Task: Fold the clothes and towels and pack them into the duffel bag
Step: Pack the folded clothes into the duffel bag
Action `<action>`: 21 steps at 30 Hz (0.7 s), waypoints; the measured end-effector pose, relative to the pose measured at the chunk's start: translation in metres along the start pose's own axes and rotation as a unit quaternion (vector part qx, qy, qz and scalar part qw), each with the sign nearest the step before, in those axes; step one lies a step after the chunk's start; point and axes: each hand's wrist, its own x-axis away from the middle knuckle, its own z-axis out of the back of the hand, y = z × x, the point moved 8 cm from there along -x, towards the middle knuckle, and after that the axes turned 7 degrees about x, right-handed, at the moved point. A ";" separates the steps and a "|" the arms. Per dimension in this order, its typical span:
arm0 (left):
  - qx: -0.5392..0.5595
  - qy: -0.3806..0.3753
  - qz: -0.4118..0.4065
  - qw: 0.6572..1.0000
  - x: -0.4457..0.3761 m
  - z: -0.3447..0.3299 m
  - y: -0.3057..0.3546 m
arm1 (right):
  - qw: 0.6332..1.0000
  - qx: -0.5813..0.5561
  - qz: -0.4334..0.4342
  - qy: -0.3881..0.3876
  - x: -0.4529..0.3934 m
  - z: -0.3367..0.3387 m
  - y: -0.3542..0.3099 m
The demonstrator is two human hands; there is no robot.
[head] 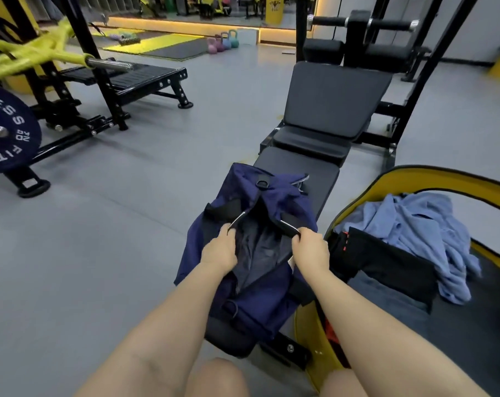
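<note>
Head view: navy duffel bag [251, 253] lies on the black bench [314, 179], centre frame. Left hand [218, 249] and right hand [310, 247] each grip an edge of its opening, spread apart. Blue garment [420, 224] lies crumpled in the yellow bin [414, 179], right.

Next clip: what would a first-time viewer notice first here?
Centre frame, the left hand and right hand pull open a navy duffel bag lying on a black gym bench. To its right, a crumpled blue garment and a black one lie unfolded in a yellow-rimmed hamper.
</note>
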 end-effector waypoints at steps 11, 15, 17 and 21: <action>0.049 0.106 -0.029 0.993 0.014 0.102 0.014 | 0.994 -0.041 0.016 0.104 -0.017 0.110 -0.024; 0.004 0.096 -0.020 0.995 0.020 0.124 0.015 | 0.989 0.025 0.038 0.138 -0.028 0.135 -0.021; -0.013 0.085 -0.007 0.996 0.023 0.121 0.009 | 0.989 0.049 0.033 0.135 -0.031 0.135 -0.010; 0.069 0.040 -0.026 0.997 0.027 0.084 -0.001 | 0.994 0.066 -0.004 0.087 -0.023 0.103 0.019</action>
